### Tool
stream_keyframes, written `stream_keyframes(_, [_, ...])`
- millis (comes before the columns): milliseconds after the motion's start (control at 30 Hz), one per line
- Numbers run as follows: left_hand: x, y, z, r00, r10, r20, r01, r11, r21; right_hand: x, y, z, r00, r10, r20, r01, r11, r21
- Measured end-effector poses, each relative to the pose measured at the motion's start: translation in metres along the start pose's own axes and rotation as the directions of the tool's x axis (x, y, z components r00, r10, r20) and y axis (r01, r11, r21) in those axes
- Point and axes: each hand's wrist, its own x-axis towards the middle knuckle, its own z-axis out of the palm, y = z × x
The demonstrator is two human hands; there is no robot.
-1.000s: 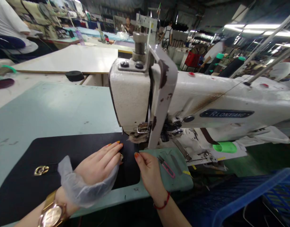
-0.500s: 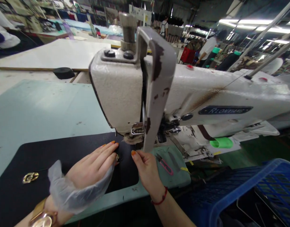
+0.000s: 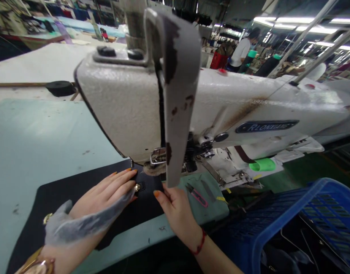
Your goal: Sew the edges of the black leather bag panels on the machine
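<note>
Under my flat left hand (image 3: 106, 199) the panel (image 3: 148, 205) had pivoted toward seven o'clock, re-angled; right grip (image 3: 177, 211) perhaps pinched its edge.

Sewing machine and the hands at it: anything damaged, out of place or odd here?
Yes, wear on the sewing machine: paint is missing in dark patches on its upright bar, and a brown stain marks the white body. Translucent plastic is bunched around the left hand; unusual, but perhaps deliberate.

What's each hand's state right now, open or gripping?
Left hand: open, fingers extended over the black panel.
Right hand: fingers partly curled at the panel's right edge; can't tell if pinching it.
</note>
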Motion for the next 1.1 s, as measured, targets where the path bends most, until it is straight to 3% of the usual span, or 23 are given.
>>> stream_keyframes(167, [0.002, 0.018, -0.019, 0.962, -0.189, 0.195, 0.176, 0.981, 0.083, -0.022, 0.012, -0.005, 0.994, -0.014, 0.107, 0.013, 1.000, 0.012])
stream_keyframes(333, [0.014, 0.029, -0.035, 0.945, -0.153, 0.291, 0.131, 0.987, 0.092, -0.027, 0.016, -0.005, 0.990, 0.001, 0.144, -0.010, 0.998, 0.062])
stream_keyframes(500, [0.018, 0.028, -0.033, 0.964, -0.109, 0.243, 0.097, 0.993, 0.062, -0.027, 0.017, -0.002, 0.983, 0.080, 0.163, -0.106, 0.981, 0.160])
stream_keyframes(667, [0.010, 0.013, -0.030, 0.949, -0.222, 0.224, 0.205, 0.974, 0.095, -0.024, 0.011, -0.004, 0.970, 0.115, 0.213, -0.171, 0.948, 0.268])
stream_keyframes(833, [0.002, -0.002, -0.036, 0.958, -0.018, 0.287, -0.063, 0.961, 0.270, -0.022, 0.004, -0.008, 0.954, 0.159, 0.254, -0.227, 0.937, 0.265])
stream_keyframes(900, [0.000, -0.003, -0.039, 0.962, 0.020, 0.274, -0.108, 0.944, 0.312, -0.023, 0.002, -0.009, 0.950, 0.167, 0.263, -0.236, 0.937, 0.257])
stream_keyframes(1100, [0.008, 0.012, -0.042, 0.962, -0.117, 0.247, 0.037, 0.951, 0.306, -0.020, -0.006, -0.010, 0.936, 0.202, 0.287, -0.298, 0.890, 0.345])
